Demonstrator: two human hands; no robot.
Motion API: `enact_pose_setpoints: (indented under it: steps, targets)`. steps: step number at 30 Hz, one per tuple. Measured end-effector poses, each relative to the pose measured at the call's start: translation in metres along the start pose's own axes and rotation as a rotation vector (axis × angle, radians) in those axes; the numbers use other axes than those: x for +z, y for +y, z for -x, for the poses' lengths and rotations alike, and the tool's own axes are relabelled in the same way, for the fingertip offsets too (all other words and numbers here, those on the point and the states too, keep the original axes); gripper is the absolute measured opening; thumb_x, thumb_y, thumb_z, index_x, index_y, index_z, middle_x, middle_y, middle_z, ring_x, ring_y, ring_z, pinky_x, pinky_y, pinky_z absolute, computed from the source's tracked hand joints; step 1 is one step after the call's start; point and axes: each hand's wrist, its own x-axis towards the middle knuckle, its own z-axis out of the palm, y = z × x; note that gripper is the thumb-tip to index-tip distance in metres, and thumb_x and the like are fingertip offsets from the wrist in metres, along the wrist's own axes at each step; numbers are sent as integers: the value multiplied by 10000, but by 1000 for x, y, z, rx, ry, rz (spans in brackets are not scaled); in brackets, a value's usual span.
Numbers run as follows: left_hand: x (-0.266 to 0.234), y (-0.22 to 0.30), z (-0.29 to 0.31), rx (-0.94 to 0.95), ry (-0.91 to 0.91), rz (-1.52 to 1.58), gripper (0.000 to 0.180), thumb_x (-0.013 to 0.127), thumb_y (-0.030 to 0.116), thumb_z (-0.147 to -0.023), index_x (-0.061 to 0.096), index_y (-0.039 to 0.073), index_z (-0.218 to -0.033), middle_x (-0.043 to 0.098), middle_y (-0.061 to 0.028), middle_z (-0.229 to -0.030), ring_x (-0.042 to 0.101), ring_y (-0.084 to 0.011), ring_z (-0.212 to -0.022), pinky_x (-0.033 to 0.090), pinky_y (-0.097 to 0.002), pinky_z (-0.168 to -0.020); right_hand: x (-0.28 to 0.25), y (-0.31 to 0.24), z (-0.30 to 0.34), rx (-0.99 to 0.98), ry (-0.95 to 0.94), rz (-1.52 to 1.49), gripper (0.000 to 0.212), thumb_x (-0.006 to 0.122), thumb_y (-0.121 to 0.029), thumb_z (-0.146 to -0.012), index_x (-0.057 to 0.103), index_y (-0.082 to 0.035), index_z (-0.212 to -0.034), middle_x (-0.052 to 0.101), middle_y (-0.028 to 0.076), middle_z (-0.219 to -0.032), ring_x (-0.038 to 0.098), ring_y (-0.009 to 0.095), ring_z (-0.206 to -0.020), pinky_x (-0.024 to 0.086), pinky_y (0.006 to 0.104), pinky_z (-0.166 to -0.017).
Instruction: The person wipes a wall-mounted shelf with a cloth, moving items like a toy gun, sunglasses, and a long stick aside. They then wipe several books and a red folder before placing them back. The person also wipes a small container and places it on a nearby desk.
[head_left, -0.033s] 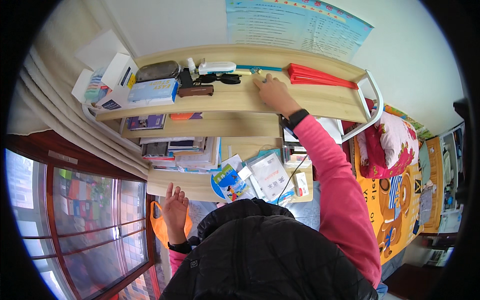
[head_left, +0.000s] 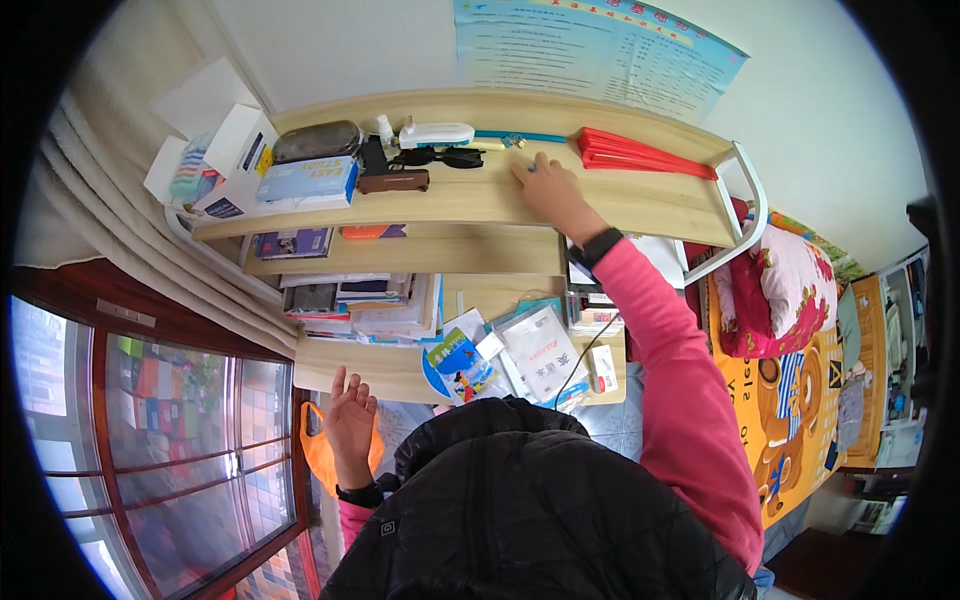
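Fingers of the right hand [head_left: 548, 192] lie stretched out and flat on the top shelf [head_left: 640, 205], palm down, the hand spread and clasping nothing; the fingertips [head_left: 522, 170] reach a small blue thing [head_left: 531, 167] that is too small to tell apart, and whether they press on it I cannot tell. Just beyond the fingertips a thin blue rod [head_left: 505, 137] runs along the back of the shelf, and past the thumb side of the hand lies a folded red fan [head_left: 640, 153], near but not touching. To the other side of the hand, along the same shelf, sit black sunglasses [head_left: 440, 157], a white gadget [head_left: 436, 132] behind them, a brown case [head_left: 393, 181] and a blue and white box [head_left: 305, 180], all well apart from the fingers. A black watch [head_left: 602, 245] rings the wrist above a pink sleeve [head_left: 680, 390]. The left hand [head_left: 352, 420] is raised low down, open with fingers loosely spread and palm showing, holding nothing; it hovers just beside the front edge of the lowest shelf [head_left: 350, 375], with an orange bag [head_left: 318, 450] right behind it and a blue picture booklet [head_left: 458, 365] near its fingertips.
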Motion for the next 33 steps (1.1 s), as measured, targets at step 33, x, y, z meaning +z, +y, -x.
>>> enact_pose_setpoints:
  steps: [33]
  targets:
    - [11,-23,-26,-190,-79,-131,467,521,96,-876,429,62,-1332,571,-70,-1128,574,-181,-986,470,-318,-845,-20,-28,58,58,42,112,573,574,-92,-774,468,-133,-1336,549,141,-923,597,288,-774,510,362,-553]
